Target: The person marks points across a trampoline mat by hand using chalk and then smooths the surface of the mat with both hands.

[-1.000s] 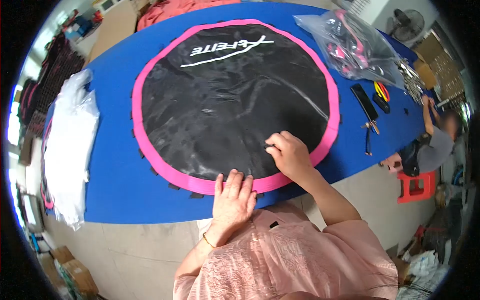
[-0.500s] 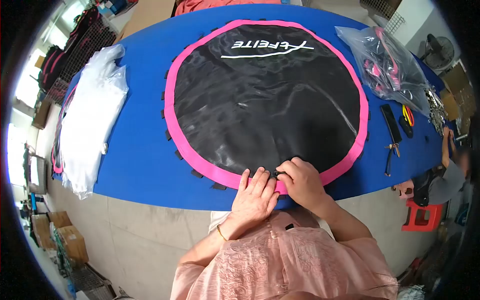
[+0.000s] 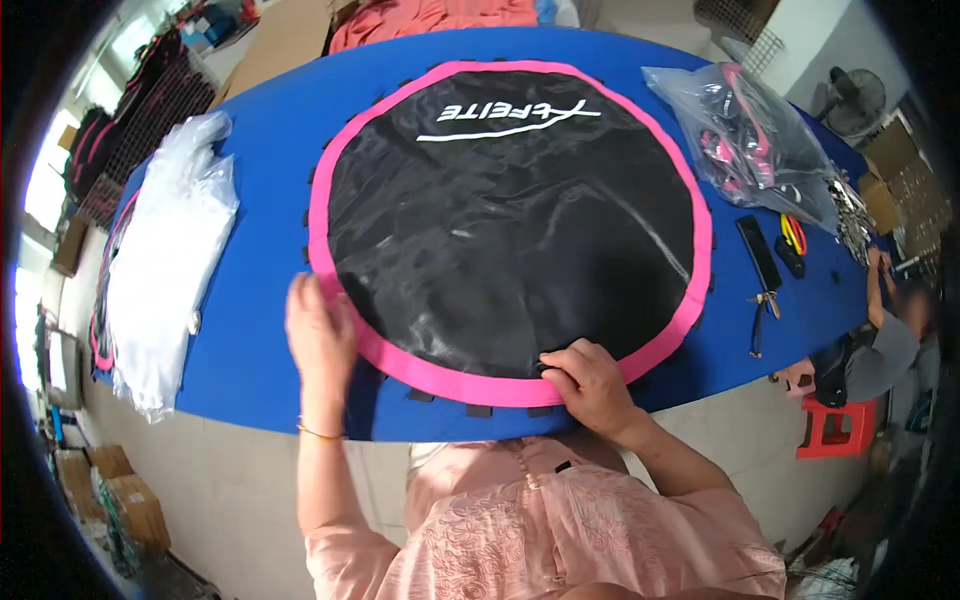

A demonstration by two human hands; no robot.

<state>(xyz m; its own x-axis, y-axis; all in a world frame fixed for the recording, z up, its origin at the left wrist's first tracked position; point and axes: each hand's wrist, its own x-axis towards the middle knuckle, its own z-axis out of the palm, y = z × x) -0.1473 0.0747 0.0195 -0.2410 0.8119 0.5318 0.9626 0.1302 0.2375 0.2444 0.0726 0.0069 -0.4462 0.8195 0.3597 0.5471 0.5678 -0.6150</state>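
Note:
A round black trampoline mat (image 3: 520, 230) with white lettering lies flat on the blue table, bordered by a pink band (image 3: 460, 388). Short black tabs (image 3: 479, 411) stick out from under the band. At the near edge of the mat, my right hand (image 3: 592, 388) is closed around a small black object (image 3: 545, 363), mostly hidden by the fingers. My left hand (image 3: 322, 335) is at the left side of the pink band, its fingers extended and somewhat blurred. It holds nothing that I can see.
White plastic bags (image 3: 170, 260) lie on the blue table (image 3: 265, 250) at left. On the right are a clear bag with pink-and-black items (image 3: 745, 150), a black phone-like slab (image 3: 758, 252), pliers (image 3: 757, 325) and metal pieces (image 3: 850, 220). Another person (image 3: 880, 350) sits near a red stool (image 3: 838, 430).
My left hand has left the near edge beside my right hand and moved to the mat's left side. My right hand stays at the near edge with the small black object.

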